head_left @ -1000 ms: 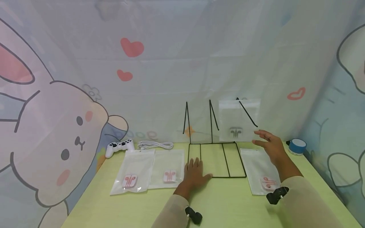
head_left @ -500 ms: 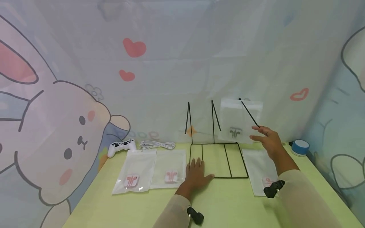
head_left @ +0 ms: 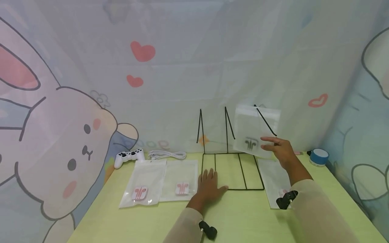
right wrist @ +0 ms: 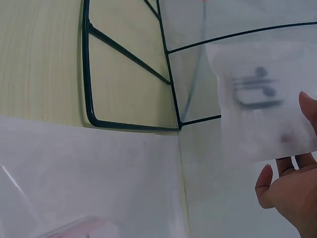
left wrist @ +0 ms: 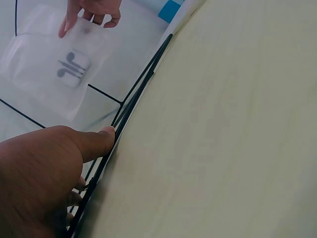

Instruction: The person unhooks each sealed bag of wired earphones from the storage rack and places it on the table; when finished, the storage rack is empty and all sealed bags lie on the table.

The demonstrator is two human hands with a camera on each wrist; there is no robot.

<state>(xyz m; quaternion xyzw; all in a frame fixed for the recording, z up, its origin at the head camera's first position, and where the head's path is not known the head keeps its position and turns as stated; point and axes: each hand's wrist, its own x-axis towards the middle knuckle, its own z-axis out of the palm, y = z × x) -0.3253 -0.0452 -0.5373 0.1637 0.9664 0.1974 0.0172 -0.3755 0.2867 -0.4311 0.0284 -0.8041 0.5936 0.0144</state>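
Note:
A frosted clear plastic bag (head_left: 247,125) with earphones in a small case hangs on the right prong of a black wire display rack (head_left: 244,170). My right hand (head_left: 281,152) pinches the bag's lower right part, and a fingertip shows blurred through the plastic (right wrist: 247,134) in the right wrist view. My left hand (head_left: 209,185) rests with spread fingers on the left front of the rack's base, its thumb (left wrist: 99,144) along the front wire. The rack's left and middle prongs carry nothing. Another earphone bag (head_left: 273,179) lies right of the rack, partly hidden by my right arm.
Two more bags (head_left: 143,179) with pink earphone cases lie left of the rack. Behind them are a white game controller (head_left: 129,156) and a coiled white cable (head_left: 167,155). A blue-and-white round tub (head_left: 319,157) stands at the back right, near the patterned curtain (head_left: 182,67).
My right hand has moved left from the prong's tip onto the hanging bag. The bag's lower edge has swung slightly down and tilted. My left hand stays on the rack's base.

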